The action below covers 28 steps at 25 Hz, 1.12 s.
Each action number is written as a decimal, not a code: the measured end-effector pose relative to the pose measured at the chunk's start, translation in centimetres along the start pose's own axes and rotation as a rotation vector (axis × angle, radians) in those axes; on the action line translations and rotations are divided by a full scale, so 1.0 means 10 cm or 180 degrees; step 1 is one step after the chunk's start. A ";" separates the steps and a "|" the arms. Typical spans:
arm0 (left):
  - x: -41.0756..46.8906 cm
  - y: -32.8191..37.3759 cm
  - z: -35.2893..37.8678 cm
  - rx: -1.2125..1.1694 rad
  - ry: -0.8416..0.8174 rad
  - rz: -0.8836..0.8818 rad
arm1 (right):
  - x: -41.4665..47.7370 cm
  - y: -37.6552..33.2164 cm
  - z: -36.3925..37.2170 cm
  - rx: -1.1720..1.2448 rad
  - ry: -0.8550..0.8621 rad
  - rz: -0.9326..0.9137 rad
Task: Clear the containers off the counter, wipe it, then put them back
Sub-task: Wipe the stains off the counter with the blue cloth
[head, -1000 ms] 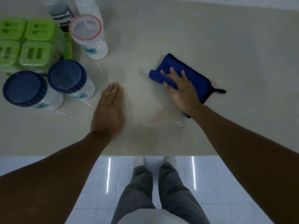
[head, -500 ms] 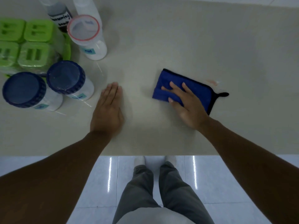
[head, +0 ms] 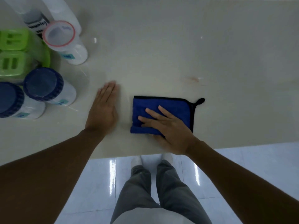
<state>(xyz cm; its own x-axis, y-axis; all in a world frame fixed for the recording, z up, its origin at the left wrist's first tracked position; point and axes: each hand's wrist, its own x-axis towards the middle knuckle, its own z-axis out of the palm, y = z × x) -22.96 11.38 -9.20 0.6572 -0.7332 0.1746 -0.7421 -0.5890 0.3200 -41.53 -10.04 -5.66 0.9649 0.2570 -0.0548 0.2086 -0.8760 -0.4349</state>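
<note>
Right hand [head: 171, 126]: fingers spread flat on cloth [head: 169, 105] | Left hand [head: 103, 110]: fingers together, flat on worktop [head: 161, 54] | Jars [head: 47, 88]: far left

Folded blue cloth [head: 161, 110] is lying flat near the surface [head: 161, 46] front edge; lidded containers [head: 48, 88] are standing clustered far left.
</note>
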 end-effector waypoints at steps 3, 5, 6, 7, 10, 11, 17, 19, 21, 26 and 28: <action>0.01 0.03 -0.02 0.0131 0.0046 0.0053 | -0.32 0.43 -0.20 0.0054 0.0366 0.0578; 0.04 0.07 -0.02 0.0152 0.0070 0.0061 | -0.33 0.72 -0.38 0.0046 0.0882 0.1171; 0.04 0.08 -0.03 0.0157 0.0073 0.0049 | -0.25 0.83 -0.49 0.0176 0.1052 0.1652; 0.03 0.09 -0.03 0.0161 0.0078 0.0031 | -0.12 0.92 -0.58 0.0298 0.1135 0.2112; 0.04 0.10 -0.04 0.0191 0.0084 0.0032 | 0.44 1.04 -0.64 0.0157 0.1087 0.2455; 0.04 0.10 -0.04 0.0210 0.0082 0.0040 | 0.62 0.98 -0.58 0.0059 0.1020 0.2293; 0.07 0.17 -0.02 0.0471 0.0122 -0.0145 | 0.55 -0.01 0.01 -0.0380 0.0336 0.1095; 0.19 0.25 0.00 0.0520 0.0071 -0.0242 | 0.16 0.06 0.00 -0.0365 0.0258 0.1103; 0.34 0.36 0.06 0.0463 0.0011 -0.0241 | -0.18 0.27 -0.08 -0.0365 0.0389 0.1308; 0.41 0.46 0.18 0.0323 0.0029 -0.0289 | -0.27 1.11 -0.55 -0.0130 0.1038 0.2379; 0.41 0.48 0.17 0.0249 0.0081 -0.0277 | 0.00 1.38 -0.73 -0.0009 0.1194 0.2705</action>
<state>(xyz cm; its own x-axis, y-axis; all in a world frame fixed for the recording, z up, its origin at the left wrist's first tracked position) -24.06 4.97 -8.49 0.7220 -0.6699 0.1733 -0.6894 -0.6754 0.2616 -37.53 -25.08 -5.09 0.7822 -0.6201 -0.0597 -0.5923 -0.7107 -0.3796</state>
